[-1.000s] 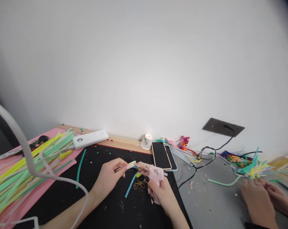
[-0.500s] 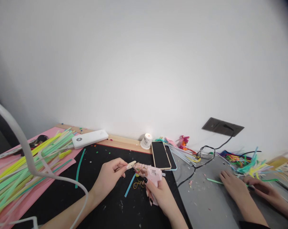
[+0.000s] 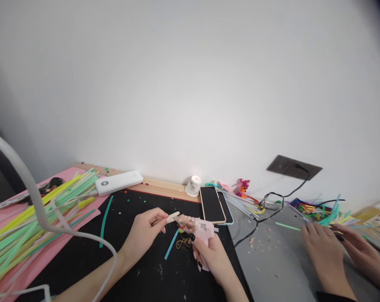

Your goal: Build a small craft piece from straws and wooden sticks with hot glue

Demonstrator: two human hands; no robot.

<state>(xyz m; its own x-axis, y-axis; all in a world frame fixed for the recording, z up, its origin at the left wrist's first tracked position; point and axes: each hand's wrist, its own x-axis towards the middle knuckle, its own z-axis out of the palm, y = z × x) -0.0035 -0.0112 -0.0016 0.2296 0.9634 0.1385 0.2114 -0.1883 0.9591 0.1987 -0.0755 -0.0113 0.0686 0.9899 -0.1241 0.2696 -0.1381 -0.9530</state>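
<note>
The left hand (image 3: 147, 227) pinches a cream strip (image 3: 173, 217) between its fingers; the fingers of the right hand (image 3: 214, 253) wrap a pink glue gun (image 3: 205, 230), nozzle at the strip's tip. Both are above the black mat (image 3: 127, 268), inboard of its right edge. Two phones (image 3: 212, 205) limit room at the far right corner; leftward, mat surface spans to a teal strip (image 3: 105, 222)

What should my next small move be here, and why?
I'd probably hold the pale strip steady in the left hand and ease the pink glue gun slightly along it with the right hand. The gun's nozzle points at the strip's tip; whether they touch is unclear, so a small, slow adjustment seems safest.
</note>
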